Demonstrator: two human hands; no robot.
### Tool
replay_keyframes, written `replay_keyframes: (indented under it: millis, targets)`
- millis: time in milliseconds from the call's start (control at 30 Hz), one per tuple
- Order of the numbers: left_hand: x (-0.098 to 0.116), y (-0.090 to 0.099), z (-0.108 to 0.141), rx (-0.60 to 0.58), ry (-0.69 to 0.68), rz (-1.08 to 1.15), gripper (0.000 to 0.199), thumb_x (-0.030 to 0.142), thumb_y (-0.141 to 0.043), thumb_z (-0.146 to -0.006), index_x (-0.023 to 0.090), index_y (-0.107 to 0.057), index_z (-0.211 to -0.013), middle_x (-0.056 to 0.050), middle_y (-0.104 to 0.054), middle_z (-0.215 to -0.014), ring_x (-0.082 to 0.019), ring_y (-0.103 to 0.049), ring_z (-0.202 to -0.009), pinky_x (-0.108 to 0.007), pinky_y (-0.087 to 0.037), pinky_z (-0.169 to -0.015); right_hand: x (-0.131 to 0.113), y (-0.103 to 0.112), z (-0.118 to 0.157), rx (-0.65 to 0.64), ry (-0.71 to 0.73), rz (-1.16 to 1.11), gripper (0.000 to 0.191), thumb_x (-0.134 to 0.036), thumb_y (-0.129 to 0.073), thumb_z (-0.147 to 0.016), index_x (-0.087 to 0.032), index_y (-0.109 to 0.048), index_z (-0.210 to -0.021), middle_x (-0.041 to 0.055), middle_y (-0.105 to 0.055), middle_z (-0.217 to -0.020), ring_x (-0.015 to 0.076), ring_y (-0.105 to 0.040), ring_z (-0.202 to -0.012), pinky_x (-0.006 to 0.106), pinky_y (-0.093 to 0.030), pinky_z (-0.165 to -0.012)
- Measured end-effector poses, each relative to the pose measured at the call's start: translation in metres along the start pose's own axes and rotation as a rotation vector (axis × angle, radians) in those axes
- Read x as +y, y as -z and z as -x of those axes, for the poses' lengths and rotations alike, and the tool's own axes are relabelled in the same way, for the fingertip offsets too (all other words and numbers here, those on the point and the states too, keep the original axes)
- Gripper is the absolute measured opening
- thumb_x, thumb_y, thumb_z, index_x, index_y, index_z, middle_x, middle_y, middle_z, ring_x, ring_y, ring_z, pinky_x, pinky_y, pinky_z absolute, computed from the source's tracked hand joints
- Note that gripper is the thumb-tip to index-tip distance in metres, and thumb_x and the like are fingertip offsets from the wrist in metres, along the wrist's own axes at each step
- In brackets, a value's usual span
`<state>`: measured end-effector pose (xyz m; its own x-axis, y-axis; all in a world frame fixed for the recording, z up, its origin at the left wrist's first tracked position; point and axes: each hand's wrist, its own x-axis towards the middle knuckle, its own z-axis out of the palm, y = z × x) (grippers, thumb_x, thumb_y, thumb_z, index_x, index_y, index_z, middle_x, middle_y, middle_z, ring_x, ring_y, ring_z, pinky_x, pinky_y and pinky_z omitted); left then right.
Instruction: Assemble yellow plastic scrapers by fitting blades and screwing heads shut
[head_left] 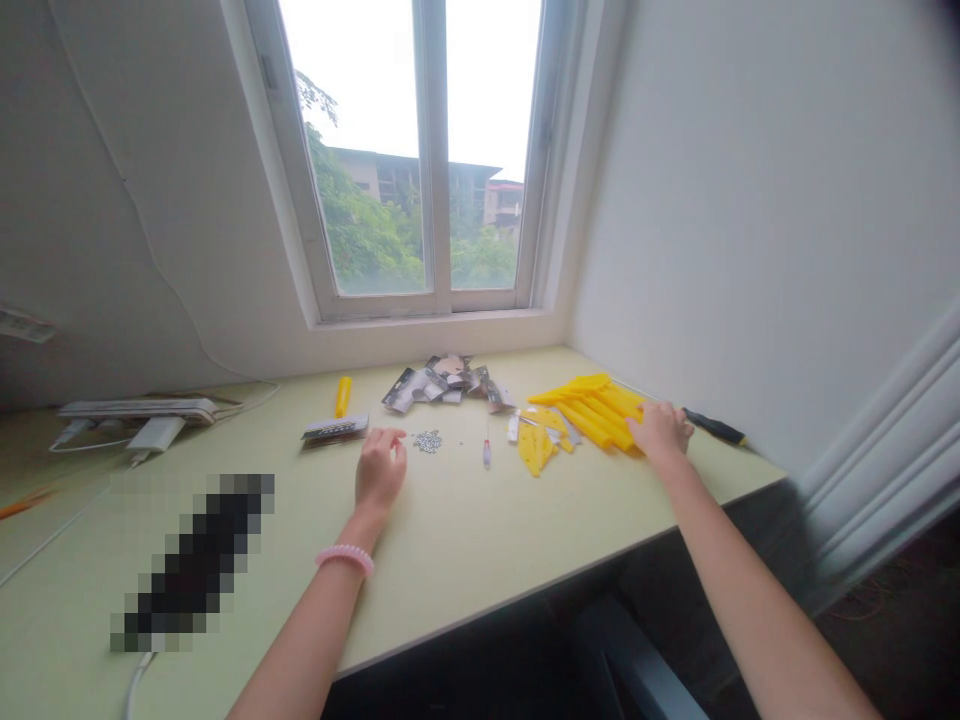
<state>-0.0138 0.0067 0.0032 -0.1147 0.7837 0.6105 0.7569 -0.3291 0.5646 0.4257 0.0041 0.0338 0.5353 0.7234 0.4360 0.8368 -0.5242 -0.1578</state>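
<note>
My left hand point(380, 468) rests on the pale green desktop point(465, 540) with its fingers slightly curled, holding nothing. Its fingertips are just left of a small pile of metal screws or nuts point(427, 441). A pink coil bracelet point(344, 559) circles my left wrist. My right hand point(660, 432) lies on a heap of yellow plastic strips point(589, 412), its fingers on their right end. Flat yellow plastic pieces point(535, 444) lie beside the heap. Close to my right hand, a black-handled tool point(715, 427) lies on the desk. A small red-handled screwdriver point(486, 452) lies between the screws and the yellow pieces.
A yellow cylinder point(343, 396), a packaged item point(335, 429) and a heap of packaging with metal parts point(442, 383) stand toward the back. A power strip point(135, 409), charger point(156, 433) and cables lie left. A pixelated patch point(191, 562) covers something. A window and walls bound the desk.
</note>
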Motion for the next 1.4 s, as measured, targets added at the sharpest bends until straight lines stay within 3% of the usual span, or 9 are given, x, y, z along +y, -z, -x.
replay_keyframes:
  millis: [267, 433, 567, 733, 867, 1000, 1133, 1200, 1400]
  targets:
    - [0.006, 0.003, 0.005, -0.025, 0.055, 0.186, 0.019, 0.017, -0.045, -0.073, 0.018, -0.063, -0.080, -0.005, -0.059, -0.082, -0.016, -0.055, -0.069, -0.029, -0.045, -0.067, -0.006, -0.007, 0.008, 0.150, 0.115, -0.077, 0.030, -0.020, -0.045, -0.077, -0.005, -0.057, -0.100, 0.0199, -0.058, -0.100, 0.0288, -0.049, -0.097, 0.039, -0.038, -0.081]
    - [0.005, 0.006, 0.002, -0.077, 0.243, 0.386, 0.016, 0.023, -0.053, -0.069, 0.019, -0.065, -0.079, -0.005, -0.064, -0.083, -0.019, -0.058, -0.076, -0.030, -0.045, -0.069, -0.043, 0.017, 0.026, 0.222, 0.062, -0.380, 0.030, -0.026, -0.043, -0.081, -0.010, -0.050, -0.104, 0.0174, -0.061, -0.094, 0.0270, -0.056, -0.087, 0.038, -0.042, -0.075]
    - [0.015, 0.008, 0.003, -0.216, 0.341, 0.644, 0.026, 0.034, -0.059, -0.069, 0.016, -0.066, -0.086, -0.008, -0.066, -0.086, -0.021, -0.059, -0.082, -0.031, -0.044, -0.068, -0.102, 0.045, 0.072, 0.002, 0.247, -0.885, 0.028, -0.036, -0.049, -0.077, -0.017, -0.046, -0.098, 0.0090, -0.059, -0.087, 0.0221, -0.058, -0.078, 0.034, -0.046, -0.068]
    - [0.037, 0.014, 0.009, -0.374, 0.487, 1.147, 0.048, 0.049, -0.051, -0.075, 0.013, -0.056, -0.106, -0.012, -0.067, -0.089, -0.020, -0.060, -0.076, -0.035, -0.046, -0.070, -0.167, 0.066, 0.168, -0.605, 0.596, -1.200, 0.024, -0.034, -0.048, -0.079, -0.022, -0.041, -0.099, 0.0010, -0.055, -0.083, 0.0119, -0.054, -0.057, 0.024, -0.044, -0.048]
    - [0.038, 0.017, 0.011, -0.240, 0.608, 1.320, 0.031, 0.041, -0.052, -0.077, 0.011, -0.058, -0.083, -0.006, -0.066, -0.072, -0.014, -0.058, -0.058, -0.027, -0.046, -0.062, -0.190, 0.072, 0.210, -0.687, 0.783, -1.201, 0.021, -0.031, -0.056, -0.076, -0.021, -0.047, -0.092, -0.0005, -0.057, -0.078, 0.0117, -0.055, -0.063, 0.024, -0.044, -0.057]
    - [0.030, 0.021, 0.005, -0.083, 0.769, 1.369, 0.023, 0.027, -0.043, -0.083, 0.011, -0.052, -0.068, -0.001, -0.057, -0.055, -0.006, -0.048, -0.042, -0.017, -0.037, -0.044, -0.197, 0.061, 0.189, -0.703, 0.853, -1.085, 0.018, -0.035, -0.049, -0.082, -0.018, -0.056, -0.084, 0.0031, -0.063, -0.082, 0.0139, -0.058, -0.074, 0.025, -0.044, -0.065]
    - [0.028, 0.023, 0.002, -0.018, 0.875, 1.408, 0.020, 0.021, -0.039, -0.085, 0.012, -0.050, -0.072, -0.001, -0.056, -0.054, -0.005, -0.046, -0.040, -0.014, -0.036, -0.040, -0.184, 0.038, 0.130, -0.307, 0.637, -0.615, 0.019, -0.020, -0.049, -0.079, -0.013, -0.061, -0.092, 0.0122, -0.063, -0.097, 0.0213, -0.055, -0.094, 0.032, -0.038, -0.082]
    - [0.029, 0.021, 0.003, -0.020, 0.902, 1.396, 0.019, 0.022, -0.040, -0.086, 0.011, -0.051, -0.073, -0.003, -0.057, -0.056, -0.005, -0.049, -0.042, -0.014, -0.039, -0.042, -0.171, 0.028, 0.104, -0.228, 0.569, -0.366, 0.023, -0.020, -0.051, -0.076, -0.010, -0.061, -0.095, 0.0162, -0.062, -0.099, 0.0259, -0.053, -0.099, 0.034, -0.036, -0.082]
    - [0.028, 0.015, 0.007, -0.098, 0.970, 1.332, 0.016, 0.022, -0.046, -0.084, 0.009, -0.055, -0.082, -0.006, -0.061, -0.063, -0.008, -0.056, -0.048, -0.018, -0.048, -0.050, -0.147, 0.020, 0.079, -0.335, 0.717, -0.171, 0.021, -0.031, -0.052, -0.076, -0.015, -0.065, -0.079, 0.0102, -0.067, -0.084, 0.0208, -0.058, -0.078, 0.028, -0.035, -0.067]
